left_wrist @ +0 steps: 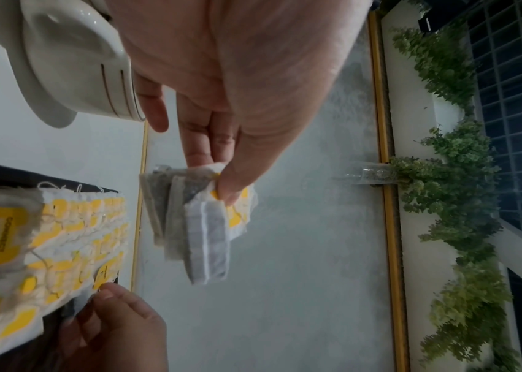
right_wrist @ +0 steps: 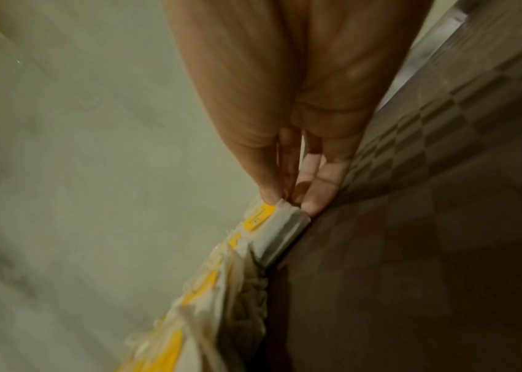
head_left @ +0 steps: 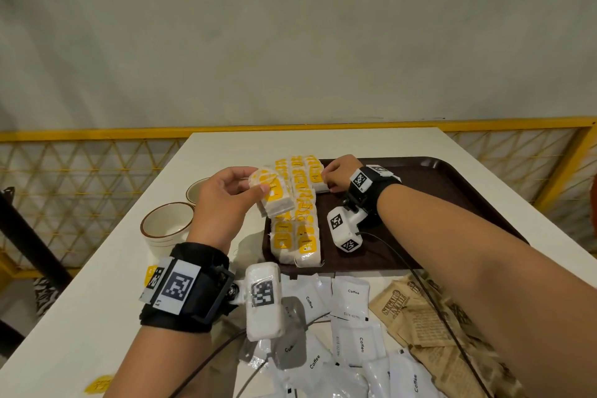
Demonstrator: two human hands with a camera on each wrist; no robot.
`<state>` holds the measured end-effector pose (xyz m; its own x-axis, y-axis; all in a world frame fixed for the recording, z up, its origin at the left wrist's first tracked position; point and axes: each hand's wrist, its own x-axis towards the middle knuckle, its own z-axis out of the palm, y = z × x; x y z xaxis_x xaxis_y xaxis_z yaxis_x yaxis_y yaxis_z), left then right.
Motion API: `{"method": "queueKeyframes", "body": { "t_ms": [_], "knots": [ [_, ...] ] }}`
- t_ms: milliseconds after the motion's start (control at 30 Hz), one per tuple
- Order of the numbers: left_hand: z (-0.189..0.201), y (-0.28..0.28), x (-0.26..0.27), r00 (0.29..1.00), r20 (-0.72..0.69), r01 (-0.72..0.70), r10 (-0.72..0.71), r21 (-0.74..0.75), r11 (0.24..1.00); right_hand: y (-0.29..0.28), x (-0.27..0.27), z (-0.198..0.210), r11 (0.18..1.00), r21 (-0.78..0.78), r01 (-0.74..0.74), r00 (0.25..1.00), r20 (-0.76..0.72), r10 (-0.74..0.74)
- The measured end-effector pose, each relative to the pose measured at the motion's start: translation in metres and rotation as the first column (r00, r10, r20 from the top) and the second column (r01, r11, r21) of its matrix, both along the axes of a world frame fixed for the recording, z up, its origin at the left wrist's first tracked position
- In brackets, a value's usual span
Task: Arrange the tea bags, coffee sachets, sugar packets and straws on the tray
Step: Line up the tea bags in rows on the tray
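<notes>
White coffee sachets point(head_left: 350, 300) lie in a loose heap on the near edge of the white counter point(head_left: 106, 300), with brown sugar packets point(head_left: 416, 313) scattered just to their right, all of them off the tray. Beyond them sits the dark brown tray point(head_left: 452, 191), its left part filled with rows of yellow-tagged tea bags point(head_left: 295, 233) that run from the near rim toward the far rim. The left hand point(head_left: 223, 194), a marker-covered band and a white camera housing strapped at its wrist, is raised above the tray's left edge and pinches a small stack of tea bags point(left_wrist: 202, 226) between thumb and fingers, the stack hanging clear of the rows below. The right hand point(head_left: 339, 173), reaching across the tray from the right, has its curled fingers closed on a tea bag at the far end of the rows point(right_wrist: 280, 226), thumb on its yellow tag and fingertips point(right_wrist: 315, 203) down against the tray's surface. Left of the tray, two brown-rimmed ceramic cups point(head_left: 166, 224) stand on the counter, one behind the other. A yellow lattice railing point(head_left: 80, 168) and a plain pale wall close off the background.
</notes>
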<state>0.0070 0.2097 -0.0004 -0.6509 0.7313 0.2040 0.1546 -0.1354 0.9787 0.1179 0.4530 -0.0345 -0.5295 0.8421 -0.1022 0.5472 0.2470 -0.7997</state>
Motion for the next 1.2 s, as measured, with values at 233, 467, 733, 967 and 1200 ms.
{"method": "queueKeyframes", "body": {
  "t_ms": [233,467,733,967,1200],
  "knots": [
    [-0.001,0.002,0.000,1.000,-0.001,0.012,-0.012,0.004,1.000,0.000,0.000,-0.005,0.995,0.053,-0.083,0.992,0.099,0.077],
    [-0.004,0.002,-0.002,1.000,-0.008,0.011,-0.011,0.005,1.000,-0.003,0.001,0.000,0.987,0.114,-0.112,0.985,0.141,0.096],
    [-0.006,0.007,-0.001,0.999,0.000,0.034,-0.034,0.009,0.999,-0.080,0.021,0.054,0.962,0.104,-0.252,0.932,-0.242,0.270],
    [-0.003,0.019,0.021,0.997,-0.020,0.071,-0.070,0.030,0.997,-0.118,0.046,0.053,0.939,-0.061,-0.338,0.868,-0.406,0.286],
    [-0.005,0.035,0.034,0.980,0.126,0.149,-0.153,0.044,0.988,-0.106,0.059,0.043,0.970,-0.104,-0.221,0.853,-0.503,0.141]
  ]
}}
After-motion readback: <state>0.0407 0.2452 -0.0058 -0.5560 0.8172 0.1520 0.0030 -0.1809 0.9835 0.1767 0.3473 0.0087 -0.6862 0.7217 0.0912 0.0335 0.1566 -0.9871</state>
